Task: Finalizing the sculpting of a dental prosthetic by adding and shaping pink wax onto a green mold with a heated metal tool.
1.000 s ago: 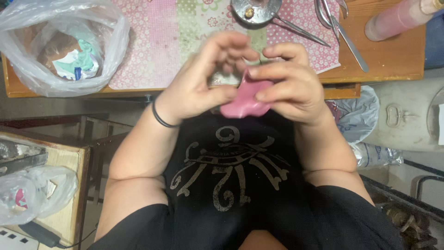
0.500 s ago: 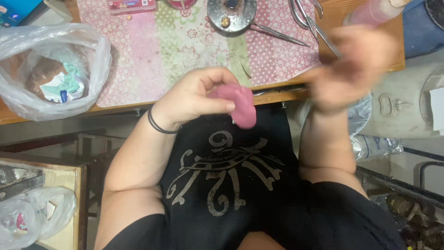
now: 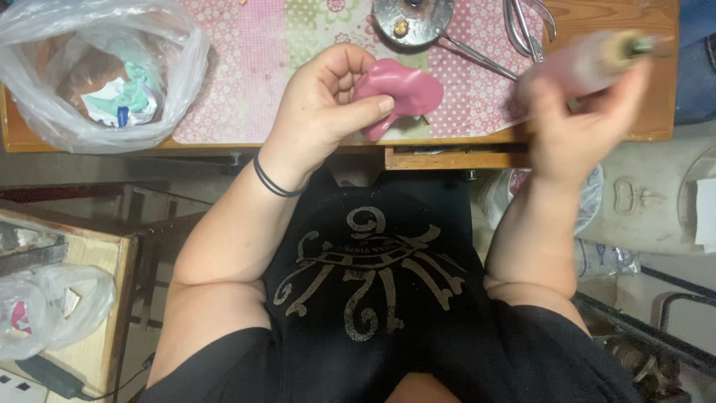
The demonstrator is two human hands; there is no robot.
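The left hand is closing around a lump of pink clay, thumb pressing along its near edge and fingers curling behind it, holding it just above the near edge of the surface. A thin black band is sitting on that wrist. The right hand is gripping a pale pink roller with a wooden end, raised over the right side of the surface; both are blurring, so I cannot tell exactly how the fingers are wrapping it. The two hands are well apart.

Under the clay, a pink and green patterned mat is covering the middle of the wooden surface. Beyond the clay, a round metal dish is resting on the mat, with a thin metal tool lying slantwise just beside it, and metal scissors are lying near the roller. At the far left of the surface, a clear plastic bag is bulging with brown and teal items. A second plastic bag is sitting on a lower wooden stand at the left. The person is wearing a black shirt with a pale printed design.
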